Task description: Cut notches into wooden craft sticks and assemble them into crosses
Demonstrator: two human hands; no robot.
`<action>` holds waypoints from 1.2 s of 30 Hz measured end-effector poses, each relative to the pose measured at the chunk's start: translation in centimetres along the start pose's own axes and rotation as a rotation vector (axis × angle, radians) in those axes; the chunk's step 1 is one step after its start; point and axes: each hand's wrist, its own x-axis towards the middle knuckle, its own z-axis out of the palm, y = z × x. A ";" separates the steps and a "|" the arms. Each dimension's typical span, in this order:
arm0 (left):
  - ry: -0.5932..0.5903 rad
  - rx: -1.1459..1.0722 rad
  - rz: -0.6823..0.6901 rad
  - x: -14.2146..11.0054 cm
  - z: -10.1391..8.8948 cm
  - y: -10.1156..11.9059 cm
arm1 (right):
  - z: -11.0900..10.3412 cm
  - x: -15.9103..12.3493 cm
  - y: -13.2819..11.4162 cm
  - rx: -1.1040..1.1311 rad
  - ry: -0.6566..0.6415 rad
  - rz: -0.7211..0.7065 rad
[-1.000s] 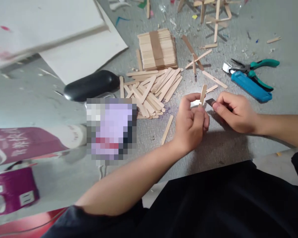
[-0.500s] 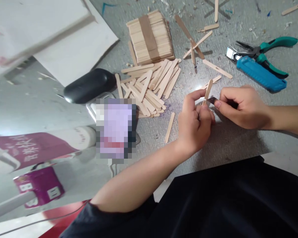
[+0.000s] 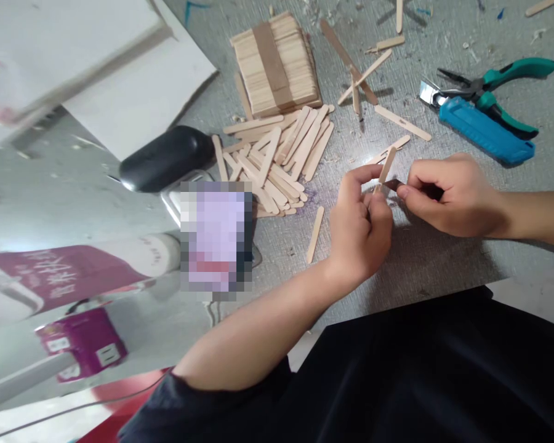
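Note:
A wooden craft stick point(image 3: 387, 165) stands tilted between the thumb and fingers of my left hand point(image 3: 361, 215), which is closed on it. My right hand point(image 3: 457, 194) pinches a small dark blade point(image 3: 392, 184), most of it hidden in the fingers. The blade's tip touches or nearly touches the stick, close to the left thumb. Just beyond the hands lie a slit craft stick point(image 3: 401, 145) and another with a small hole point(image 3: 403, 123). A single stick point(image 3: 315, 235) rests to the left of my left hand.
A loose pile of craft sticks point(image 3: 272, 169) lies left of my hands, with a banded bundle point(image 3: 300, 67) behind. Crossed sticks point(image 3: 364, 77) stand farther back. At right are a blue utility knife point(image 3: 487, 130) and green-handled pliers point(image 3: 517, 66). A black case point(image 3: 168, 159) and purple power block point(image 3: 85, 341) are at left.
Both hands keep nearly the same pose, the blade still at the stick. The whole view has shifted slightly.

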 end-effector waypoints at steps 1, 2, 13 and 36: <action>-0.012 0.032 0.025 0.0 0.0 -0.2 | 0.0 0.0 0.0 -0.013 0.001 0.000; -0.018 0.059 0.037 0.0 -0.1 -0.3 | 0.0 0.0 0.0 -0.030 -0.001 0.008; -0.059 0.146 0.086 -0.1 -0.7 -0.2 | -0.5 -0.8 -0.1 -0.372 0.004 -0.123; -0.105 0.312 0.001 -0.5 -0.9 0.5 | -0.4 -0.1 -2.3 0.106 -0.110 0.335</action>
